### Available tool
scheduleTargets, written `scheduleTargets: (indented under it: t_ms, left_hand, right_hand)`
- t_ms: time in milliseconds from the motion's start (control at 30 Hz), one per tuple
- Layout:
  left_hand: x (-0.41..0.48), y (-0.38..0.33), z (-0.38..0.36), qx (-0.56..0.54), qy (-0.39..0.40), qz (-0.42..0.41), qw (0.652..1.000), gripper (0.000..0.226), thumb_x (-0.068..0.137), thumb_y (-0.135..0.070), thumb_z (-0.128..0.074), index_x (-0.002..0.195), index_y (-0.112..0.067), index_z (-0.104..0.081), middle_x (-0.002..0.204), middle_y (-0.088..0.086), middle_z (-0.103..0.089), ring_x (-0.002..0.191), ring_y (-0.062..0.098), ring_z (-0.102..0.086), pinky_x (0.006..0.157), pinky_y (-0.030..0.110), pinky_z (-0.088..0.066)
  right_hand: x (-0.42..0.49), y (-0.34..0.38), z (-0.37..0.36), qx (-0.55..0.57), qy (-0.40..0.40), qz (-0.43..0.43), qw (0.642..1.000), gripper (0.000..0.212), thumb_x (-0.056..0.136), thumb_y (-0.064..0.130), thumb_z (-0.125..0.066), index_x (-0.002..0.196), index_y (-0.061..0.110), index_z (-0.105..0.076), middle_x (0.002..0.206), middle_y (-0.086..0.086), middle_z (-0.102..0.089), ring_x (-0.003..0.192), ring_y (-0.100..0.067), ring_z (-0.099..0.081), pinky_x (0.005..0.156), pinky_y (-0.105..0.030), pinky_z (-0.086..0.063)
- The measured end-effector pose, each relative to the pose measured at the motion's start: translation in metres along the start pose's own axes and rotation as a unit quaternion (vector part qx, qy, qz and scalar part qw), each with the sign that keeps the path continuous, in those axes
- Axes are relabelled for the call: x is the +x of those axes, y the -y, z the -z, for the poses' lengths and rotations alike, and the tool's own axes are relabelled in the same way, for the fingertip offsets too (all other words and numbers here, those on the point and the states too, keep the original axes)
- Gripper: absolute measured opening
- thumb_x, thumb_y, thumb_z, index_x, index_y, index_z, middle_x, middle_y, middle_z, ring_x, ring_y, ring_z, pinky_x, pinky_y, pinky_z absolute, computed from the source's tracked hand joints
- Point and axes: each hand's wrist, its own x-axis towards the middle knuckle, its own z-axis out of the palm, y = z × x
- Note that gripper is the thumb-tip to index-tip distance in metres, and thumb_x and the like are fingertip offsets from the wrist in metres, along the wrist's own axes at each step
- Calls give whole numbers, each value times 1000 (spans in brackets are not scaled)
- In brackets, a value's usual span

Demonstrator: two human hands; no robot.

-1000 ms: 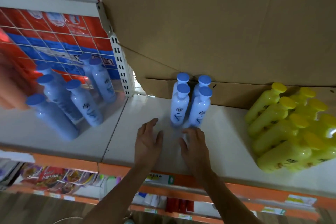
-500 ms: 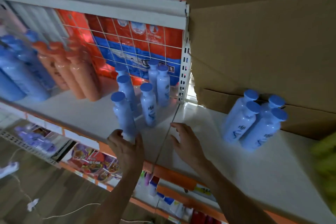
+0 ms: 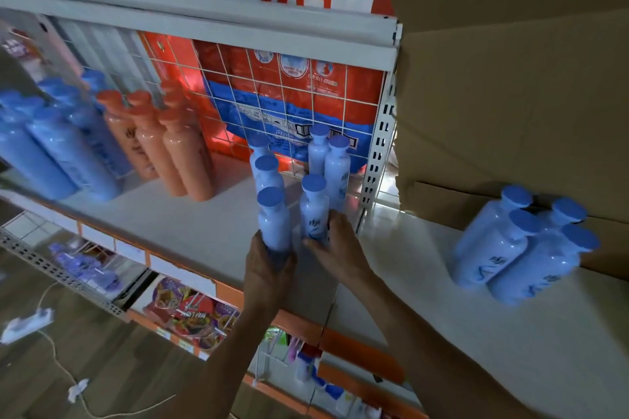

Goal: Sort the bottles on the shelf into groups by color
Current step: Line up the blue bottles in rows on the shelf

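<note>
We have both hands down among the cluster of pale-blue bottles (image 3: 337, 167) standing in the left bay of the shelf (image 3: 190, 231), just in front of the wire back. Our left hand (image 3: 267, 269) is wrapped round the base of the front-left bottle (image 3: 273, 218), fingers curled close about it. Our right hand (image 3: 337, 245) holds the lower body of the front-right bottle (image 3: 313, 211) between thumb and fingers. Both bottles stand upright, though we cannot tell whether either has left the shelf. We judge the step to be carrying this pair to the group of four (image 3: 520, 248) of the same colour in the right bay, against the cardboard (image 3: 510, 112). To do it well we should lift straight up first, since the neighbours behind stand close and a low grip lets a tall bottle swing. Then we pass in front of the upright post (image 3: 376, 160) and set them just beside the four — not hard against them, lest one topple.
</note>
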Motion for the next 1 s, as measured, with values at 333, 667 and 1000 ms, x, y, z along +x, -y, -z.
scheduleTargets:
  t_ms: [333, 667, 1000]
  left_hand:
    - [-13, -17, -43, 61, 73, -73, 993, 49, 73, -34, -82, 107, -12, -55, 95, -1, -53, 91, 24, -54, 69, 31, -42]
    - [-55, -55, -117, -39, 218, -68, 973, 52, 71, -43, -81, 109, -22, -53, 95, -9, -66, 86, 1, -64, 68, 19, -53]
    - [-97, -95, -182, -8, 312, -154, 937, 57, 72, -14, -83, 118, -9, -49, 102, -6, -60, 92, 11, -61, 64, 3, -39]
  right_hand:
    - [-62, -36, 50, 7, -54, -52, 997, 47, 83, 37, -71, 121, 22, -47, 112, 6, -62, 102, -10, -61, 83, -34, -53]
    - [-143, -76, 129, 22, -137, -163, 977, 51, 81, 37, -73, 125, 32, -48, 115, 12, -66, 102, -7, -63, 87, -35, -54]
    - [-197, -103, 190, 6, -196, -206, 959, 47, 83, 26, -73, 119, 34, -45, 112, 10, -63, 101, -9, -61, 88, -35, -52]
